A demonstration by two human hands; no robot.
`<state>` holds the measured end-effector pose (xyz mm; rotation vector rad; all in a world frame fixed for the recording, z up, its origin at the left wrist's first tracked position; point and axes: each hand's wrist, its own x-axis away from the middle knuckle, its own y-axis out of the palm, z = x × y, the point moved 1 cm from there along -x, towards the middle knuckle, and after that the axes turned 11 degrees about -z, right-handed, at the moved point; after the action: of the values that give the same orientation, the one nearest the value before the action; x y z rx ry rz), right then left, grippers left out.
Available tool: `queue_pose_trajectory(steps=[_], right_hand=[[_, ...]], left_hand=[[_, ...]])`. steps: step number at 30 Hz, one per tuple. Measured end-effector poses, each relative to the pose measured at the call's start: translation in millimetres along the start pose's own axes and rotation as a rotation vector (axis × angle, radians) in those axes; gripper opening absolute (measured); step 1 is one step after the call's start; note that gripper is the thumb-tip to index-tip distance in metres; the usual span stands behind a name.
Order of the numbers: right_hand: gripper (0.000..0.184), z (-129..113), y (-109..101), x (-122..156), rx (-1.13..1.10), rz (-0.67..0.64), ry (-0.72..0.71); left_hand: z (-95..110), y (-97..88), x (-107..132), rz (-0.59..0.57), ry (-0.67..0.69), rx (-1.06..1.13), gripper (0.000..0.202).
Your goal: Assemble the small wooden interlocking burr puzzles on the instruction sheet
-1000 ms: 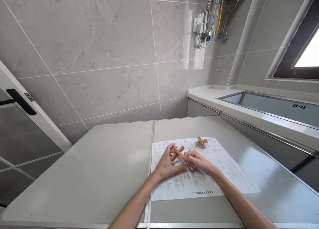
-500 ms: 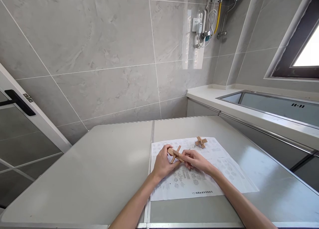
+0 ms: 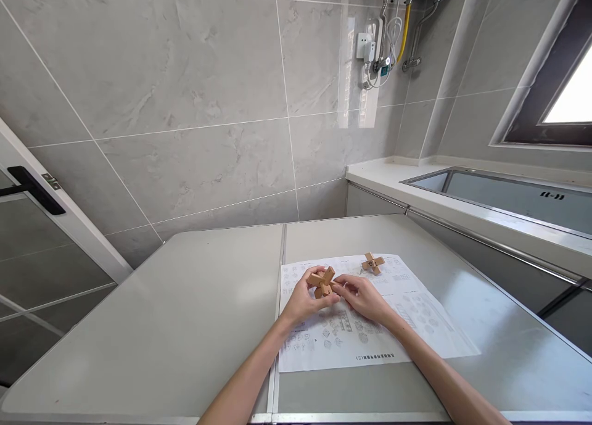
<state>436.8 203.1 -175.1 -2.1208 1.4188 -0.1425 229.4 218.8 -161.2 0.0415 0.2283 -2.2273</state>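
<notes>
A small wooden cross-shaped puzzle (image 3: pixel 322 281) is held between both hands just above a printed paper sheet (image 3: pixel 416 326). My left hand (image 3: pixel 300 301) grips its left side with curled fingers. My right hand (image 3: pixel 361 297) pinches its right side. A second wooden cross puzzle (image 3: pixel 372 263) lies on the far part of the sheet, a short way beyond my right hand and apart from it.
The sheet lies on a grey table (image 3: pixel 185 320) with a seam (image 3: pixel 280 258) down its middle. A counter with a sunken steel sink (image 3: pixel 509 193) runs along the right. A tiled wall stands behind, and a door with a black handle (image 3: pixel 34 190) is at the left.
The wooden pieces in my hands have been turned and drawn together into a more compact cross. Both hands have moved slightly away from me over the sheet.
</notes>
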Motion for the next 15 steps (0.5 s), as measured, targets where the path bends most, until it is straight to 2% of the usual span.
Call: queue_pose_trajectory(steps=[8, 15], right_hand=[[0.028, 3.7, 2.2, 1.5, 0.139, 0.127, -0.027], [0.03, 0.9, 1.1, 1.6, 0.122, 0.12, -0.006]], left_hand=[[1.8, 4.7, 1.9, 0.053, 0.042, -0.134, 0.096], [-2.7, 5.2, 1.2, 0.076, 0.051, -0.135, 0.098]])
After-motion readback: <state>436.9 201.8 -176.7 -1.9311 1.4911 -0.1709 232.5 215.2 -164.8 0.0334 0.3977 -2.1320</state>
